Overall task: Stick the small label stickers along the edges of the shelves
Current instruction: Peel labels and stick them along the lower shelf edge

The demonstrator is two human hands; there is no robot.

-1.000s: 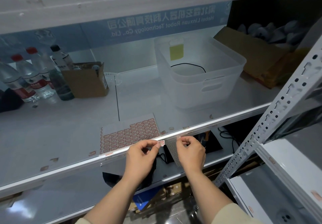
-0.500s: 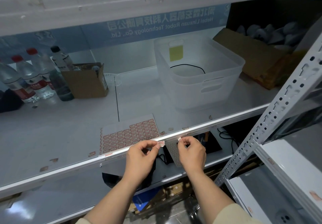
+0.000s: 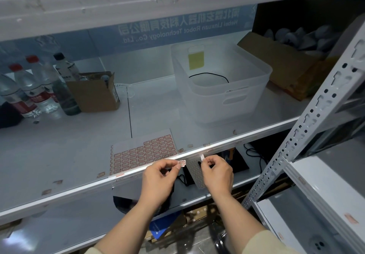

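Label stickers, small white rectangles with red borders, lie in rows on a pale backing sheet (image 3: 142, 154) resting flat at the front edge of the white metal shelf (image 3: 217, 144). One peeled label sticker (image 3: 182, 162) is pinched by its left end between thumb and forefinger of the left hand (image 3: 160, 178), just below and in front of that shelf edge, not yet touching it. The right hand (image 3: 217, 172) pinches a small white strip (image 3: 202, 157) close beside it; whether that is a bit of backing or another label I cannot tell. Both hands have their other fingers curled in.

Such a sticker is likely featherlight, thin and limp, with a tacky underside that will fold on itself or cling to skin. It is best held by one short end only, leaving most of the glue bare, then laid down from the free end and smoothed flat against the edge. Several stickers already sit along the shelf edge (image 3: 206, 145), so this one seems to belong in the gap directly above the hands.
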